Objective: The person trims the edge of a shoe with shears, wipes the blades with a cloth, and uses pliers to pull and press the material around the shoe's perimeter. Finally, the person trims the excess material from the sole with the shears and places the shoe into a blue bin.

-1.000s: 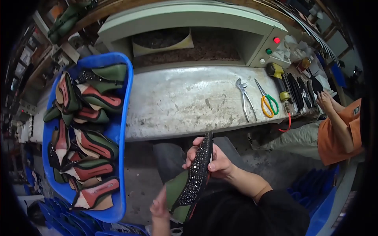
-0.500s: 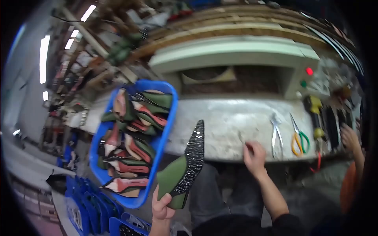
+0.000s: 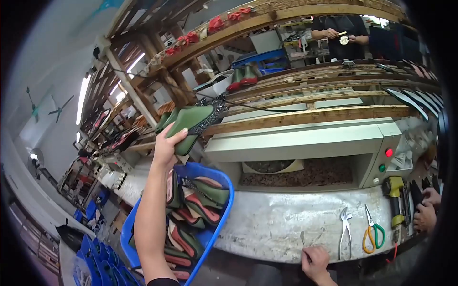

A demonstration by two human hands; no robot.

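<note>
My left hand (image 3: pixel 168 145) is raised and closed around a green shoe upper (image 3: pixel 191 120) with dark glittering trim, held at the wooden rack above the blue basket. Inside the blue basket (image 3: pixel 228 200) lie several more green shoe pieces (image 3: pixel 210 190) with pink linings. My right hand (image 3: pixel 316 262) rests at the front edge of the metal worktable (image 3: pixel 281 224), its fingers curled; whether anything small is in them is hidden. Pincers (image 3: pixel 345 233) and scissors with orange and green handles (image 3: pixel 373 233) lie to its right.
A pale machine (image 3: pixel 296 143) with an open slot and a red light stands behind the table. Wooden rack rails (image 3: pixel 315 114) run above it. A yellow-black tool (image 3: pixel 395 200) is at the right, near a co-worker's hands (image 3: pixel 425 214). Another person (image 3: pixel 339 35) stands beyond the rack.
My left hand has lifted the green shoe upper from in front of me to the rack, up and left. The view has tilted upward. My right hand remains near the table edge.
</note>
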